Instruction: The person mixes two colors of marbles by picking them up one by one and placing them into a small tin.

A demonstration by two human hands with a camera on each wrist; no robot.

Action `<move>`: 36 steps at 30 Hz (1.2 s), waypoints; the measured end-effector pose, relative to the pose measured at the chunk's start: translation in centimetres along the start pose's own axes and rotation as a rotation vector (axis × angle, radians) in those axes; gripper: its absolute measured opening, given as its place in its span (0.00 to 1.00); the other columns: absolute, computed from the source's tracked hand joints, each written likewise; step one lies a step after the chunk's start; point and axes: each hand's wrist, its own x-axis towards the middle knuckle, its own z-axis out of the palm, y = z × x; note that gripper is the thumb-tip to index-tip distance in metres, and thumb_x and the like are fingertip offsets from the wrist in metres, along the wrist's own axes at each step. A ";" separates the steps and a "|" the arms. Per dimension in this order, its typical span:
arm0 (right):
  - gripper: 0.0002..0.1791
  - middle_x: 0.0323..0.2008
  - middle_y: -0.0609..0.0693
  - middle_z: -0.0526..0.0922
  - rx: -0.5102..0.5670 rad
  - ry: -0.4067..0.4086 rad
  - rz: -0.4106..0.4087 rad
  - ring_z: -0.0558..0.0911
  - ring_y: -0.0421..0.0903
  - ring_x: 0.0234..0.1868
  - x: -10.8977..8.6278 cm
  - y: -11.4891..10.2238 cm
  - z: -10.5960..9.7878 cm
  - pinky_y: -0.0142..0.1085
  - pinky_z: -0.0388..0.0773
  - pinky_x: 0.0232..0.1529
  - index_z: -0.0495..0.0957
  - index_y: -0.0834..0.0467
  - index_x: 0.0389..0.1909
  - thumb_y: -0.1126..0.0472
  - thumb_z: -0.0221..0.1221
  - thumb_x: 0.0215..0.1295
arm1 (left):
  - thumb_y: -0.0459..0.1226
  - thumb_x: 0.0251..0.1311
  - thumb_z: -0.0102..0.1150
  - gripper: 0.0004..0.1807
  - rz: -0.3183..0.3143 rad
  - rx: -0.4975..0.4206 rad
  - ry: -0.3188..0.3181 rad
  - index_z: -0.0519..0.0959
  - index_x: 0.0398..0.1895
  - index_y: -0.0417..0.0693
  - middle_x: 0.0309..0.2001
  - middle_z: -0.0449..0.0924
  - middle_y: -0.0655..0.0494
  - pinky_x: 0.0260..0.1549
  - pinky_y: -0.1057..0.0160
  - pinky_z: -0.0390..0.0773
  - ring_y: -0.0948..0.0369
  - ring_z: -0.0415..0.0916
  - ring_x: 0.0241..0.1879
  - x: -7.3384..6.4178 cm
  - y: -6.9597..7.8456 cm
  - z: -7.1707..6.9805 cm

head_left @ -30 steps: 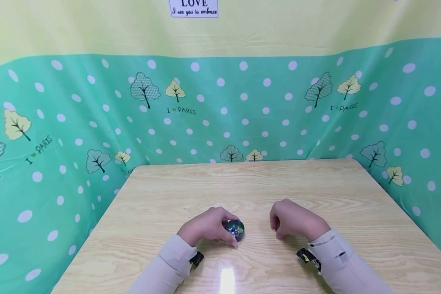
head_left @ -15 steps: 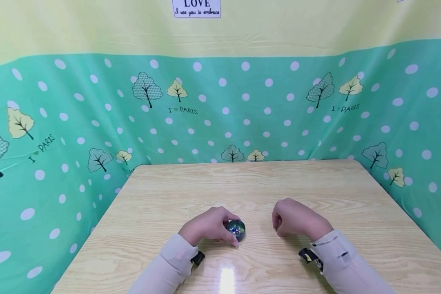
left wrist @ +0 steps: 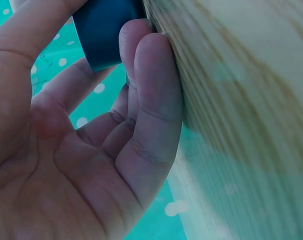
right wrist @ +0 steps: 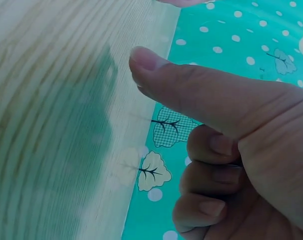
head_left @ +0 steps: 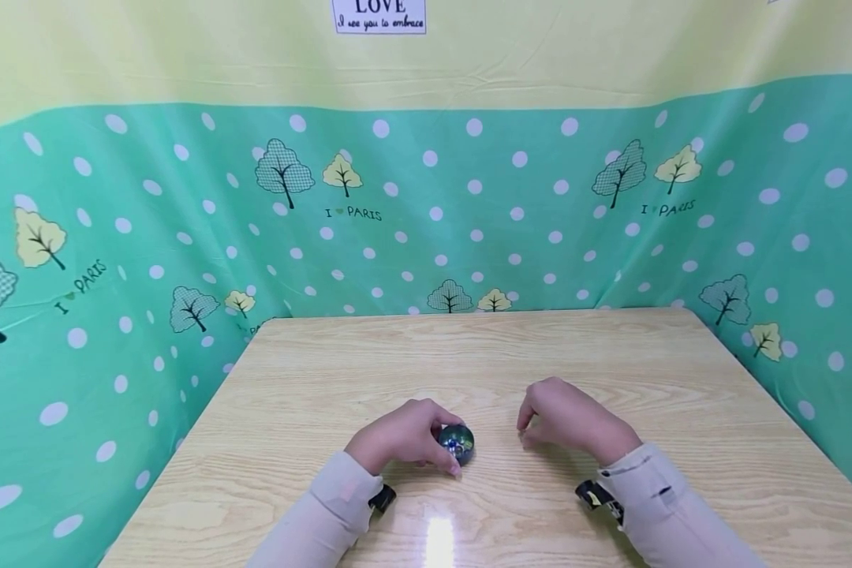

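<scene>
My left hand [head_left: 405, 434] holds a small dark-blue cylinder [head_left: 457, 444] with a glossy round top, pinched between thumb and fingers low over the wooden table [head_left: 369, 355]. In the left wrist view the smooth metallic side of the cylinder [left wrist: 104, 37] shows at the top, with two curled fingers against the tabletop. To its right, apart from it, is my right hand [head_left: 571, 422], close over the wood. In the right wrist view the right thumb [right wrist: 191, 87] is stretched out and three fingers are loosely bent; the index finger is hidden, and no object shows in that hand.
A green polka-dot cloth [head_left: 433, 213] with printed trees hangs behind and at both sides of the table. Both sleeves are light, and a black strap [head_left: 599, 498] sits under the right cuff. A bright glare [head_left: 439, 540] lies on the front of the tabletop.
My right hand has shifted slightly, and its thumb and index finger have stretched out from a more curled pose. The left hand keeps its hold on the cylinder. The head view has turned slightly.
</scene>
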 end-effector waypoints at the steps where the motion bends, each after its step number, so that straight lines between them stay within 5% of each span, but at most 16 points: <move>1: 0.08 0.29 0.37 0.83 0.001 0.002 0.000 0.82 0.39 0.36 0.0 0.0 0.0 0.40 0.81 0.46 0.90 0.45 0.24 0.60 0.80 0.48 | 0.45 0.41 0.87 0.41 0.000 0.002 0.000 0.82 0.64 0.54 0.36 0.84 0.59 0.30 0.62 0.82 0.62 0.82 0.29 0.0 0.0 0.0; 36: 0.07 0.28 0.37 0.82 -0.007 0.008 0.008 0.74 0.37 0.29 0.4 -0.6 0.9 0.36 0.76 0.36 0.90 0.46 0.27 0.59 0.80 0.49 | 0.44 0.41 0.87 0.40 -0.001 -0.009 0.005 0.83 0.64 0.55 0.37 0.85 0.59 0.29 0.62 0.82 0.63 0.81 0.30 0.1 -0.1 0.1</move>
